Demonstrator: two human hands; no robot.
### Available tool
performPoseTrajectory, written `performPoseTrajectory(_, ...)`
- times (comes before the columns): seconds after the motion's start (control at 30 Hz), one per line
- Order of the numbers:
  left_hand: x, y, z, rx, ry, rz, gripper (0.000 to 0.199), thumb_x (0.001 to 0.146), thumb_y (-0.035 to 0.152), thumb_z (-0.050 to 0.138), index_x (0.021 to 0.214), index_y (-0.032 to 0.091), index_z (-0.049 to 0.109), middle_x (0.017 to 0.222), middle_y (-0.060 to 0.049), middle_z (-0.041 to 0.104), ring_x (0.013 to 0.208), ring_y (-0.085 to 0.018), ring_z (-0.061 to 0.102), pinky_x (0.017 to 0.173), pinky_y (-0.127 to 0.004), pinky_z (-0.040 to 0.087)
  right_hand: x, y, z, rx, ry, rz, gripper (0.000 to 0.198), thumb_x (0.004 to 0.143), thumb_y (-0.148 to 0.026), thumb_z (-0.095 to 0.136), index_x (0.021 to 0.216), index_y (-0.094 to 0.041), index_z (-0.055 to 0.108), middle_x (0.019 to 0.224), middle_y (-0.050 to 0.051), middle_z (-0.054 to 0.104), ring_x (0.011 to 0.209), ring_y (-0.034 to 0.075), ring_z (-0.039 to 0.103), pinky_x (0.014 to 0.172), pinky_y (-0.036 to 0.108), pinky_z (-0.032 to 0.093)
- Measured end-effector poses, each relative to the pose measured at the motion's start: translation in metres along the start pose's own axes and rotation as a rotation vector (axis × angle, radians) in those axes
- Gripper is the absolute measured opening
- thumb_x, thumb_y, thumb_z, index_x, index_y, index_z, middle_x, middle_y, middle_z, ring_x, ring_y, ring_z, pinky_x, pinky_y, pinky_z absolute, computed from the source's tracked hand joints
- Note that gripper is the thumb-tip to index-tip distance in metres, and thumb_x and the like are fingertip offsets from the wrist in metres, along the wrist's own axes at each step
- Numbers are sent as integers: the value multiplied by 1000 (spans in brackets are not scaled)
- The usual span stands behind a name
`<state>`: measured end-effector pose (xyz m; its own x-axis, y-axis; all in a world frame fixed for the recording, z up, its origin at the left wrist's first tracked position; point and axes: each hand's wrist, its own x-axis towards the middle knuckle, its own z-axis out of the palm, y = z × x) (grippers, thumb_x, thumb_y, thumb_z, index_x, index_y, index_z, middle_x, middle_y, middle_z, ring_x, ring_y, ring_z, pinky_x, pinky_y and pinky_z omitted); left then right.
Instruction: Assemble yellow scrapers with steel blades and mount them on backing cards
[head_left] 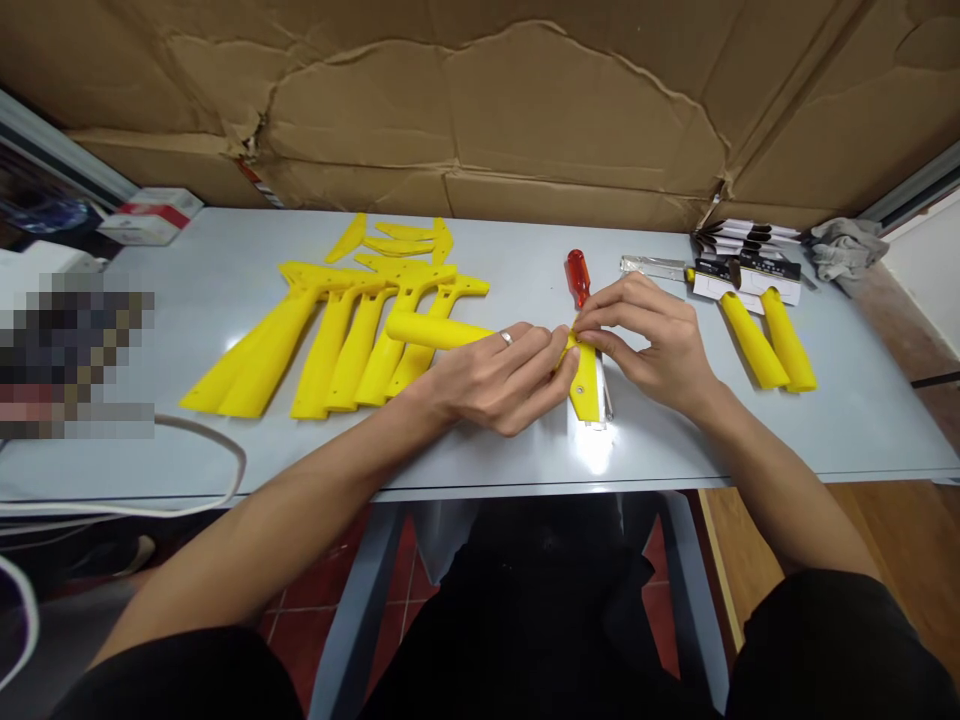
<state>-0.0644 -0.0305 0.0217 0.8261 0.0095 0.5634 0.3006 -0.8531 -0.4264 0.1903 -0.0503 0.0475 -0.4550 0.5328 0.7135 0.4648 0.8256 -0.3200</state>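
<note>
My left hand point(501, 380) is wrapped round a yellow plastic handle point(439, 331), which lies sideways with its rounded end to the left. At its right end sits a flat yellow head piece point(587, 388) with a small metal screw or nut point(580, 390) in it. A shiny metal strip point(602, 385) shows along the head's right edge. The fingertips of my right hand point(652, 335) are pinched together at the top of the head, and whatever they grip is too small to make out. Just beyond them lies a screwdriver point(577, 272) with a red handle.
Several yellow handles point(349, 355) lie in a row at left, with flat yellow pieces point(405, 240) behind. Two yellow tubes point(756, 345), packaged items point(769, 277), a metal strip point(652, 267) and a grey cloth point(847, 250) are at right. Cardboard point(585, 110) stands behind the table.
</note>
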Motion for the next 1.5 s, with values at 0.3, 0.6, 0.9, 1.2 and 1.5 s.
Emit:
performPoseTrajectory(0.3,18,-4,-9,-70,97,28,21,98,11,64,105,24,79,98,-9,83,80,-23,80,58,-33,63,1,0,1,-149,47,-199,13,94,-12,68,106,-16,64,103,2,69,97,8,57,86,26,48)
performPoseTrajectory(0.6,16,-8,-7,-368,-29,-243,24,95,14,63,102,27,82,96,-10,81,81,-24,77,63,-37,61,-1,-7,2,-138,55,-173,11,96,-24,70,104,-17,69,107,4,70,97,8,59,85,26,48)
performPoseTrajectory(0.9,11,-12,-4,-451,15,-470,18,95,21,70,104,28,83,111,-10,83,88,-27,78,69,-40,60,2,3,-21,46,89,485,48,108,-54,48,97,-15,73,102,8,72,91,9,65,81,26,48)
performPoseTrajectory(1.2,8,-11,7,56,363,-207,29,94,9,67,117,25,74,109,-8,84,82,-20,78,62,-30,51,-2,21,14,-181,-450,817,66,87,-21,63,153,-20,55,86,5,67,75,12,55,74,27,40)
performPoseTrajectory(1.5,17,-7,2,6,494,-242,27,96,3,63,114,22,70,104,-7,84,79,-16,76,61,-28,52,14,22,-34,633,-98,1071,101,83,-38,70,171,-23,24,112,9,68,61,6,47,49,25,34)
